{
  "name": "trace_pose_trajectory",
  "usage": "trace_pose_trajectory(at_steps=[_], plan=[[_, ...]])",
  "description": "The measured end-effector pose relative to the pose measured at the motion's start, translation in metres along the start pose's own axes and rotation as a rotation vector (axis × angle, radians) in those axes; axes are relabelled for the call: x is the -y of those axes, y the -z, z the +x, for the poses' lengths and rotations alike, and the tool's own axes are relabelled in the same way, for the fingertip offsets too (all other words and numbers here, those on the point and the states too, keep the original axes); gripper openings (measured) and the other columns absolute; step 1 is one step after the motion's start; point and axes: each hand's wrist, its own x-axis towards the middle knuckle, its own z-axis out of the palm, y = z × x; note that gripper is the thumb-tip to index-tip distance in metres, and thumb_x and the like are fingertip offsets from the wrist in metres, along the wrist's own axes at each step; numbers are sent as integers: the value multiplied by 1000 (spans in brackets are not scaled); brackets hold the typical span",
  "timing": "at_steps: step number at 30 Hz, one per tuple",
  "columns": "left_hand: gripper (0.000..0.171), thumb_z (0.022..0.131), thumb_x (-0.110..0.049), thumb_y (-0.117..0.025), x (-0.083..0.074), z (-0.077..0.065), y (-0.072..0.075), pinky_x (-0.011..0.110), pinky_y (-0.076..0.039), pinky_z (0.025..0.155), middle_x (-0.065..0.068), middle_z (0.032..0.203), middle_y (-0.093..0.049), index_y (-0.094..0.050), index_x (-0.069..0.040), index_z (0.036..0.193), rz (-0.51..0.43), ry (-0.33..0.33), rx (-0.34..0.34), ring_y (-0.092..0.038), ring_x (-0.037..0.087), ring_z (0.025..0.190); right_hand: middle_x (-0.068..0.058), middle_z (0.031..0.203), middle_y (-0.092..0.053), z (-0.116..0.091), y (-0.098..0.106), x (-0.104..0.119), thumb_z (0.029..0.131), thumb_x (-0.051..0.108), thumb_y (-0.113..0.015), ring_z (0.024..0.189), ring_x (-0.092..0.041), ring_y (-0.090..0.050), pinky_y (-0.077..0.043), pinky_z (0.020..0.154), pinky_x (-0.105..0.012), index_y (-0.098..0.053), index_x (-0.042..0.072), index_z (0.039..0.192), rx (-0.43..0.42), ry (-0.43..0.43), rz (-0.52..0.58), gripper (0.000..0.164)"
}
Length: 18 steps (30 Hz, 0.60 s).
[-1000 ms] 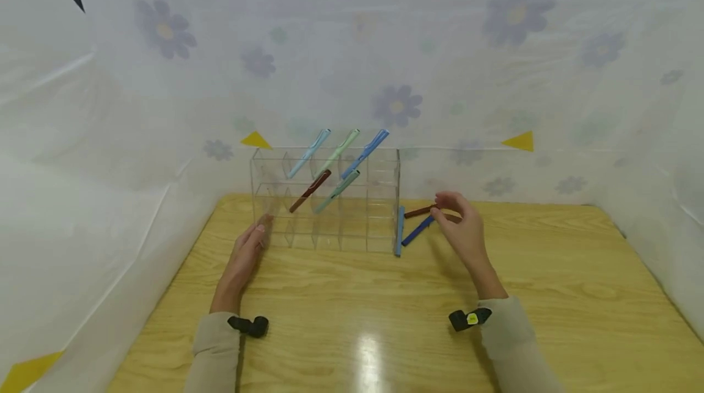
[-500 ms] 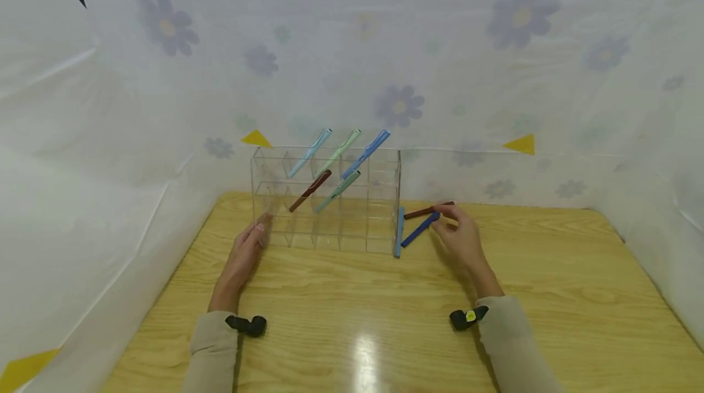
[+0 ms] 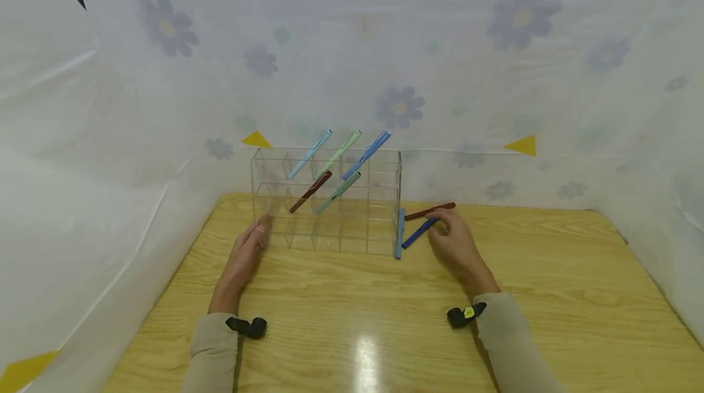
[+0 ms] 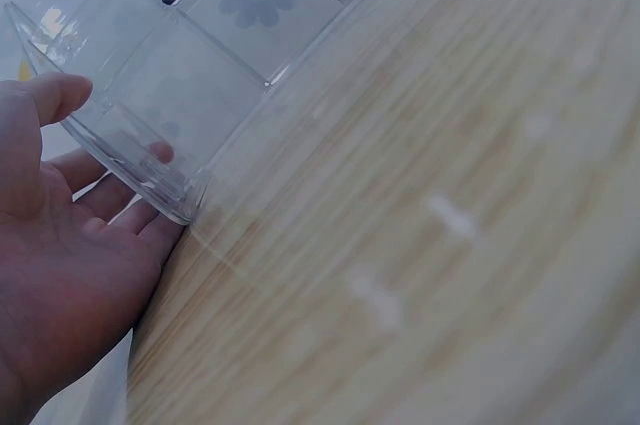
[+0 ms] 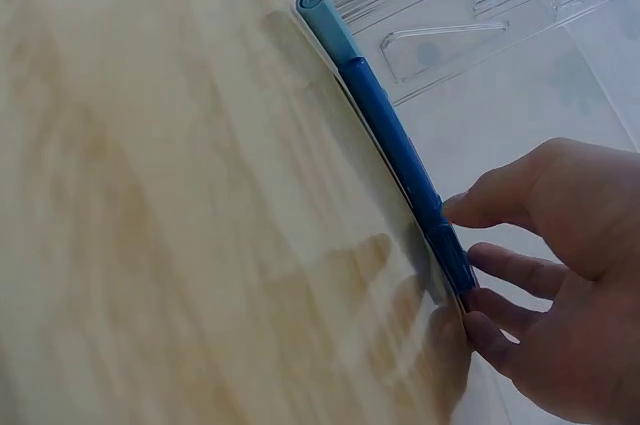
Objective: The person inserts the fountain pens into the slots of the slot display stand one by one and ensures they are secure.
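Note:
A clear acrylic pen rack [image 3: 354, 240] stands on the table with several pens slanting out of its upper compartments. My left hand [image 3: 245, 258] rests against the rack's left side; in the left wrist view its fingers [image 4: 120, 190] lie along the clear side panel. Right of the rack my right hand [image 3: 454, 243] pinches the cap end of a dark blue pen [image 3: 419, 233], which lies slanted low over the table. In the right wrist view thumb and fingertips meet this blue pen [image 5: 392, 140] near its end. Beyond it shows the tip of a light blue pen [image 5: 325, 25].
A brown pen [image 3: 429, 211] lies just behind the blue one, and the light blue pen [image 3: 399, 234] lies along the rack's right side. The rack holds light blue, pale green, blue, brown and teal pens. A flowered white curtain [image 3: 341, 63] hangs behind the table.
My right hand has come down and slightly left, from over the brown pen's end to the dark blue pen's cap end. The brown pen's end now shows. My left hand stays put.

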Motion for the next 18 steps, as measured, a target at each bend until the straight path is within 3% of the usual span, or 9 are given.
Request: trace_pose_trajectory(at_steps=[3, 10, 18], plan=[[60, 114, -37, -34, 0, 0, 0, 43, -16, 124, 15, 167, -25, -25, -2, 162, -4, -6, 6, -13, 25, 156, -22, 149, -46, 3, 0, -1, 100, 1, -56, 143, -48, -34, -32, 111, -67, -66, 1, 131, 5, 42, -67, 33], [62, 114, -39, -35, 1, 1, 0, 34, -19, 123, 14, 168, -24, -25, -3, 162, -18, -2, 5, -13, 23, 156, -24, 126, -56, 4, 3, -3, 95, -12, -55, 119, -47, -52, -44, 100, -63, -73, -3, 115, -12, 122, -204, 29], [61, 114, -38, -36, 3, 2, 1, 44, -16, 124, 16, 167, -26, -26, -1, 162, -28, -3, -4, -16, 25, 155, -21, 124, -60, -2, 15, -8, 99, -3, -62, 115, -43, -57, -47, 96, -60, -73, 0, 116, 30, 73, -174, 20]])
